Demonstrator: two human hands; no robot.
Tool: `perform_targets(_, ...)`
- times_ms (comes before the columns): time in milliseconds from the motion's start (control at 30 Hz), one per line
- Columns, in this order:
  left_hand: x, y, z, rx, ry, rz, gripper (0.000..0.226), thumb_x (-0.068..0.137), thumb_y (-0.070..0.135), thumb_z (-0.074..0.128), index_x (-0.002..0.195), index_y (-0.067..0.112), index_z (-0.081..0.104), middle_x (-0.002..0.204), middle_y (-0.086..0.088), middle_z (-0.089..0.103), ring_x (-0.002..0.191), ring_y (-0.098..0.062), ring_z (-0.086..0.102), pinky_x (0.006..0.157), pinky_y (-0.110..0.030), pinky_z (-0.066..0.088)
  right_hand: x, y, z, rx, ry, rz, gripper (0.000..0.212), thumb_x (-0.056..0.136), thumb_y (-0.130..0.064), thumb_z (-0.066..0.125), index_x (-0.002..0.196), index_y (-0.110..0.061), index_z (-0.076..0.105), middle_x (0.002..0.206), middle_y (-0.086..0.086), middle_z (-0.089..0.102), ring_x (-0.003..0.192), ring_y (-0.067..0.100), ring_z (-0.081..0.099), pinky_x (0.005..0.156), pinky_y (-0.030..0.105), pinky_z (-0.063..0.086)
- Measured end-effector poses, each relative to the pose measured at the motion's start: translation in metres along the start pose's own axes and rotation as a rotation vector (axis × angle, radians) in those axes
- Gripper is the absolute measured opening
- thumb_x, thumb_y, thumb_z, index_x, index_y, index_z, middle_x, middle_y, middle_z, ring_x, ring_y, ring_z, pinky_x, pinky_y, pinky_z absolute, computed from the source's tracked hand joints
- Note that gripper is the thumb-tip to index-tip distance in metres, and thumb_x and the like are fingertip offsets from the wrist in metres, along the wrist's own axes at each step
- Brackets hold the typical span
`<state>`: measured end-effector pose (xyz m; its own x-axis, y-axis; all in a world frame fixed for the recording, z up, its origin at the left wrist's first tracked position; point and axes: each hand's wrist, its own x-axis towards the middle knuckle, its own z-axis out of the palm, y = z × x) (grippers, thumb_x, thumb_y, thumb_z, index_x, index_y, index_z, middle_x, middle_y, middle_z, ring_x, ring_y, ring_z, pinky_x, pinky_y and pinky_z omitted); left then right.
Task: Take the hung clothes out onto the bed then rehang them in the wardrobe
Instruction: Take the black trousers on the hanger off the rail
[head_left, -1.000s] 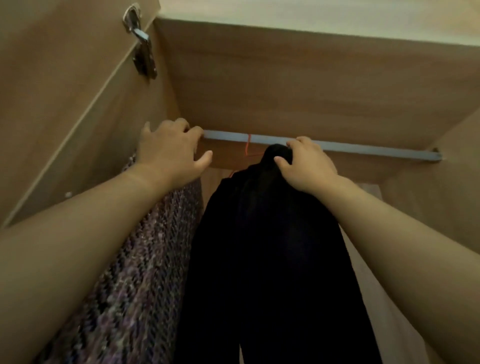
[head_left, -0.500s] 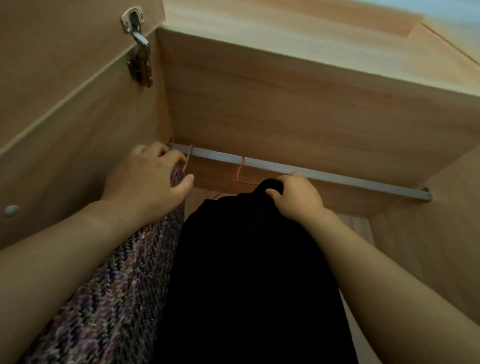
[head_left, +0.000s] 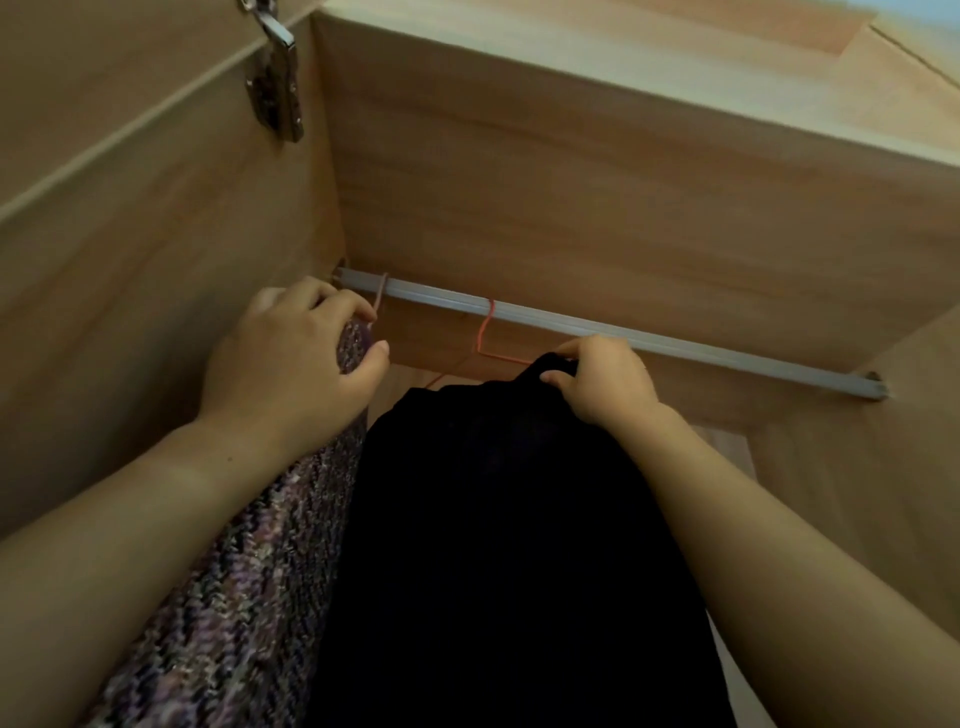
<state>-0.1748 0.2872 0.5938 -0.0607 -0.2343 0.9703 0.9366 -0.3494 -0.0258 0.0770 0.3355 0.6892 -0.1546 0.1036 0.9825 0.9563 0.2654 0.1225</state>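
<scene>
Inside the wardrobe a grey rail (head_left: 649, 343) runs from left to right. A purple knitted garment (head_left: 244, 587) hangs at the rail's left end from a pale hook (head_left: 382, 293). My left hand (head_left: 296, 364) grips the top of this garment just below the rail. A black garment (head_left: 509, 561) hangs beside it on an orange wire hanger (head_left: 485, 332) hooked over the rail. My right hand (head_left: 605, 382) pinches the black garment's top edge at the hanger.
The wardrobe's left side panel (head_left: 156, 249) carries a metal hinge (head_left: 278, 83) near the top. The top panel (head_left: 623, 171) sits close above the rail. The rail's right half is bare up to its bracket (head_left: 875, 387) on the right wall.
The view has tilted up, so the rail and both hands sit lower in frame. My left hand slid left along the rail to the knitted garment's hook. My right hand stays on the black garment.
</scene>
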Motion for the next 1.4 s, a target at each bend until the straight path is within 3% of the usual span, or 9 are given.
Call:
perform_targets(233,-0.006,0.003,0.003,0.001,-0.016,0.029,0.049,0.078,0.054,0.037,0.11,0.025,0.06,0.112,0.003,0.053,0.112,-0.024,0.043,0.072,-0.035,0.042,0.002,0.002,0.007,0.144,-0.033,0.065,0.032,0.083,-0.035,0.065,0.113,-0.024,0.065,0.114,0.0,0.066,0.11,0.022,0.057,0.085,0.03,0.046)
perform_targets(633,-0.016,-0.008,0.009,0.049,0.043,0.051,0.052,0.075,0.057,0.028,0.101,0.026,0.061,0.111,0.004,0.05,0.109,-0.021,0.044,0.06,-0.027,0.037,0.008,0.014,0.006,0.191,0.097,0.234,0.02,0.085,-0.033,0.062,0.104,-0.028,0.068,0.107,-0.001,0.068,0.105,0.023,0.06,0.079,0.028,0.043)
perform_targets(833,-0.02,-0.015,0.01,0.057,0.063,0.015,0.039,0.078,0.047,0.044,0.105,0.025,0.06,0.118,0.001,0.048,0.109,-0.022,0.044,0.061,-0.027,0.035,0.021,0.007,-0.001,0.089,0.154,0.219,0.022,0.089,-0.027,0.058,0.11,-0.024,0.065,0.109,0.005,0.066,0.104,0.029,0.058,0.071,0.029,0.039)
perform_targets(1067,-0.023,-0.021,0.014,0.057,0.066,0.026,0.048,0.076,0.056,0.031,0.103,0.027,0.059,0.118,0.003,0.048,0.109,-0.021,0.044,0.062,-0.027,0.036,0.02,0.01,-0.007,0.017,0.215,0.222,0.024,0.09,-0.027,0.055,0.112,-0.023,0.063,0.108,0.007,0.066,0.101,0.03,0.059,0.072,0.034,0.045)
perform_targets(1233,-0.023,-0.019,0.013,0.063,0.076,0.019,0.042,0.076,0.052,0.036,0.1,0.026,0.06,0.117,0.001,0.049,0.11,-0.022,0.044,0.061,-0.027,0.037,0.001,0.022,0.004,-0.034,0.105,0.169,0.025,0.088,-0.035,0.056,0.111,-0.029,0.063,0.112,0.002,0.066,0.105,0.029,0.059,0.081,0.034,0.046)
perform_targets(1400,-0.023,-0.017,0.012,0.053,0.089,0.039,0.043,0.075,0.053,0.034,0.097,0.027,0.06,0.114,0.002,0.051,0.108,-0.022,0.046,0.06,-0.027,0.035,0.003,0.009,0.005,-0.099,0.048,0.078,0.022,0.087,-0.035,0.056,0.103,-0.023,0.065,0.1,0.005,0.067,0.095,0.029,0.06,0.069,0.031,0.045)
